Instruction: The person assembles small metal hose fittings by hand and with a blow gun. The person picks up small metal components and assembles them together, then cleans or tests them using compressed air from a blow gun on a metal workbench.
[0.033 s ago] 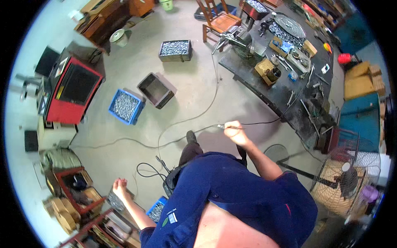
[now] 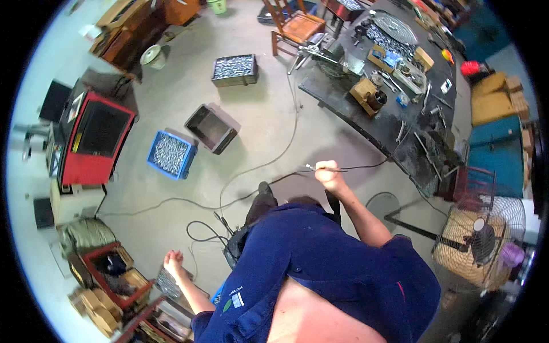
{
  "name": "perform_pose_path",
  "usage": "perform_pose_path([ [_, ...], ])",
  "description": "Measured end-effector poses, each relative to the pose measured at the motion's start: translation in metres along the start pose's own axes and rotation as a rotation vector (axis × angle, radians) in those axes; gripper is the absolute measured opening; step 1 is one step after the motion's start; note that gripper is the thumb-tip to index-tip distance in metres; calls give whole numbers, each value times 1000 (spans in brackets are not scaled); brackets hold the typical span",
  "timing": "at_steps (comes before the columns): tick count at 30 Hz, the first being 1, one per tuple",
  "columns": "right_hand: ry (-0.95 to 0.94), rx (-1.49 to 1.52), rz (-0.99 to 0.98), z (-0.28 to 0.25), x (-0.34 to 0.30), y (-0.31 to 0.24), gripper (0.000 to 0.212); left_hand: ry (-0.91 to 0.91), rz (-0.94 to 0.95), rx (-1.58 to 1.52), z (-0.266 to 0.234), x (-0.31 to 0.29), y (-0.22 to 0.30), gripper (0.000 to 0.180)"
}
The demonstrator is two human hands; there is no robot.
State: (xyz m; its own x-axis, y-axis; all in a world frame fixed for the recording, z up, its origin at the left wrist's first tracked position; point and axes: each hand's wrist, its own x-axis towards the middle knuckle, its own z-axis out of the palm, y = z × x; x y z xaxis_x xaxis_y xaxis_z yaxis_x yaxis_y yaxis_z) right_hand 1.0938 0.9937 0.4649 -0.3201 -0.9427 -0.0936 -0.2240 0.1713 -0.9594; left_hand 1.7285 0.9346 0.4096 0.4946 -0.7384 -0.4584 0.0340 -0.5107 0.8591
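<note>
My right hand [image 2: 330, 176] is held out over the floor, closed around a thin metal tool [image 2: 309, 167] whose silver tip points left. Most of that tool is hidden by the fingers, so its exact kind does not show. My left hand [image 2: 173, 261] hangs at the lower left with fingers loosely curled and nothing visible in it. Below it lies a clear plastic bag [image 2: 167, 282] beside wooden drawers. A black cable [image 2: 269, 184] runs along the floor, passing behind my right hand.
Ahead stand a blue crate [image 2: 187, 167] and a dark crate [image 2: 253, 79] of small metal parts, plus a bare dark crate [image 2: 230, 140]. A dark workbench [image 2: 337, 108] with wrenches is at right, near a wooden chair [image 2: 303, 28] and caged fan [image 2: 480, 240]. A red machine [image 2: 86, 166] stands left.
The view has turned slightly, so the crates sit a little further left. My right hand, with the tool, and my left hand both appear slightly further right.
</note>
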Motion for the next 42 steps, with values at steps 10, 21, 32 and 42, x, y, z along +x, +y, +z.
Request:
perform_pose_path([
  [10, 321, -7, 101, -35, 172, -49, 15, -497, -374, 500, 249, 159, 68, 25],
  [21, 398, 187, 67, -90, 424, -87, 21, -641, -508, 179, 512, 291, 163, 10],
  [32, 658, 332, 45, -132, 562, -89, 21, -755, -516, 364, 764, 381, 280, 11],
  [42, 1076, 426, 249, -144, 607, -93, 17, -1130, -489, 836, 1045, 414, 339, 12],
])
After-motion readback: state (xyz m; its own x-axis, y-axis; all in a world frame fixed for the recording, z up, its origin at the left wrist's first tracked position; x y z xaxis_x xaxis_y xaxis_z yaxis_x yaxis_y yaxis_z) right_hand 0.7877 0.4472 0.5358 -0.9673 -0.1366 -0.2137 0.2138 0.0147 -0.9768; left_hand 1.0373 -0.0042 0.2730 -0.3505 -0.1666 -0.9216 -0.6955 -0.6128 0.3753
